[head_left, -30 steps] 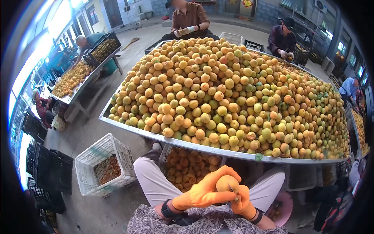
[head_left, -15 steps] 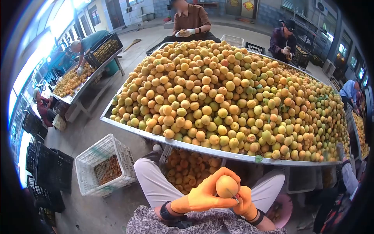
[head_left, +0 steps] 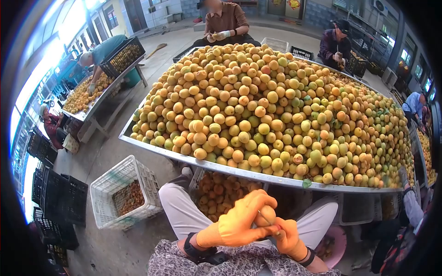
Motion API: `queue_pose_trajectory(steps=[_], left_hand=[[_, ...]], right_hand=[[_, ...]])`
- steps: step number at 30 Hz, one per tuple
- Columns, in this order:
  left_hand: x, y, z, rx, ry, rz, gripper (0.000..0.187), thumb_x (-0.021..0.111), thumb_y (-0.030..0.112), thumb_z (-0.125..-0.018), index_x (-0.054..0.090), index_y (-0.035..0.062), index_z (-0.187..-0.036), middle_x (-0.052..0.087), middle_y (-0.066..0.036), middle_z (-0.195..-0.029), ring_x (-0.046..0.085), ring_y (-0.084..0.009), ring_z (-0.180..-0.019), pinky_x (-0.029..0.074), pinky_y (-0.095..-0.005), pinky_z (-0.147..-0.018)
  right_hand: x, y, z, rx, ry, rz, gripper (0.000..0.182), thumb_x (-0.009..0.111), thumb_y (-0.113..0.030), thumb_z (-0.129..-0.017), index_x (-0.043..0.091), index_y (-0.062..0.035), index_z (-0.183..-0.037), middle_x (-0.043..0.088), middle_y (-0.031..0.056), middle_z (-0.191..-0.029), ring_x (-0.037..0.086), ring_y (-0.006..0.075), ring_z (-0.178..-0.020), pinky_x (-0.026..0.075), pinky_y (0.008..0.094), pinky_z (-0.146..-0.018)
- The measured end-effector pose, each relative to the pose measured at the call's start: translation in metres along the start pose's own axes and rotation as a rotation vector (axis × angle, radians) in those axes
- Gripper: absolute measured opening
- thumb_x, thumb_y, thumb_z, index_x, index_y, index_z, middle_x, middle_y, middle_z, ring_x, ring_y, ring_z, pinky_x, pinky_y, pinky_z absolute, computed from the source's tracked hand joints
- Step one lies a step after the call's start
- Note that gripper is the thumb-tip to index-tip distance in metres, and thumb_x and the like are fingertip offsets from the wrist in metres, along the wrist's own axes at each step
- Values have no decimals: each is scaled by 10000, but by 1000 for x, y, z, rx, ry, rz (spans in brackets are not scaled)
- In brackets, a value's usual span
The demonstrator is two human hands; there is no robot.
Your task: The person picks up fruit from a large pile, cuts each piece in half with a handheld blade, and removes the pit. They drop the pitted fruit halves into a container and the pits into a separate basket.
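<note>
Both of my hands wear orange gloves and are together above my lap. My left hand is closed around an apricot, its fingers arched over the top. Pressed against the fruit's lower right side is my right hand, its fingers pinched on what looks like a small knife, mostly hidden; a thin line crosses the apricot there. Between my knees, under the table edge, a crate holds many apricots. Ahead of me a metal-rimmed table carries a large heap of whole apricots.
A white plastic crate with some fruit pieces stands on the floor at left; black crates are stacked beyond it. A pink basin is by my right leg. Co-workers sit around the heap; another bends over a side table.
My left fingers have closed further over the apricot, and it has turned and sits slightly higher, more covered. The metal bit at my right fingertips is less visible.
</note>
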State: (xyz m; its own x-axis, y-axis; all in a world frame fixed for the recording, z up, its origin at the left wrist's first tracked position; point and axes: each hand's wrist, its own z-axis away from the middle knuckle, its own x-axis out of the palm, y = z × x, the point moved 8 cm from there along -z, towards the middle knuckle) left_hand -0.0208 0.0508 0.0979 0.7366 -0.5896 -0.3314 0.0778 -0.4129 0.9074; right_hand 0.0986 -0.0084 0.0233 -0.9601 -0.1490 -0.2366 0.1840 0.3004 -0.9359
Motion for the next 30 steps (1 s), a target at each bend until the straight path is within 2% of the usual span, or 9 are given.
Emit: queue_pose_trajectory(steps=[3,5,8,13,15,19,23,25,30], left_hand=[[-7,-18,0,-46,56,-141,508,803,124,-751,518,16,-1158,579,-76,-960,595,-183,-908,482,-322,-759],[-6,-63,9,-448,128,501,414,733,112,-783,539,20,-1137,606,-49,-947,588,-159,-888,471,-305,-826],[4,-89,15,-400,200,833,341,577,277,-928,549,12,-1140,594,-56,-871,559,-124,-825,470,-264,-793],[57,-93,23,-602,185,1419,485,554,429,-923,486,95,-1268,584,-53,-893,548,-177,-752,439,-308,-659],[67,-105,25,-591,-37,1476,453,521,404,-945,476,107,-1284,582,-39,-985,569,-171,-846,473,-308,-716],[64,-104,32,-756,101,1256,377,501,396,-953,552,97,-1177,606,-34,-972,573,-121,-813,467,-258,-619],[48,-101,22,-574,13,826,369,496,321,-972,479,94,-1263,574,-55,-1090,571,-99,-912,497,-278,-683],[35,-73,8,-114,3,200,362,541,273,-933,495,72,-1230,576,-89,-1106,592,-173,-968,506,-306,-775],[49,-78,-5,-240,66,349,363,447,268,-989,522,-9,-1210,549,-152,-1202,579,-203,-1010,475,-345,-860]], right_hand=[[-2,12,4,245,-73,-65,443,495,-407,-971,505,-20,-755,426,103,-560,456,239,-470,373,327,-485],[-8,7,9,231,42,-129,335,552,-296,-941,504,-25,-750,437,58,-552,438,150,-489,355,295,-484],[-37,-3,6,51,314,-229,167,715,-88,-777,563,-21,-797,489,2,-575,422,78,-524,332,254,-482],[-19,-34,-49,-25,-7,101,625,843,-83,-652,612,-44,-1232,623,150,-1188,634,258,-1016,503,325,-875],[-14,-18,-48,-1,-11,84,618,846,-108,-651,621,-64,-1225,634,132,-1142,638,263,-985,513,336,-849],[-14,-11,-47,21,-46,123,620,849,-153,-654,622,-67,-1225,625,128,-1122,634,267,-968,514,336,-833],[-13,-11,-44,-46,0,216,623,854,-240,-659,625,-55,-1207,618,120,-1071,619,279,-953,502,345,-837],[-12,-8,-42,-61,28,153,621,842,-297,-682,619,-38,-1200,610,123,-1058,611,285,-963,493,354,-851],[-14,20,-19,-17,210,-65,655,754,-455,-799,573,31,-1198,576,150,-1076,591,268,-967,472,366,-853]])
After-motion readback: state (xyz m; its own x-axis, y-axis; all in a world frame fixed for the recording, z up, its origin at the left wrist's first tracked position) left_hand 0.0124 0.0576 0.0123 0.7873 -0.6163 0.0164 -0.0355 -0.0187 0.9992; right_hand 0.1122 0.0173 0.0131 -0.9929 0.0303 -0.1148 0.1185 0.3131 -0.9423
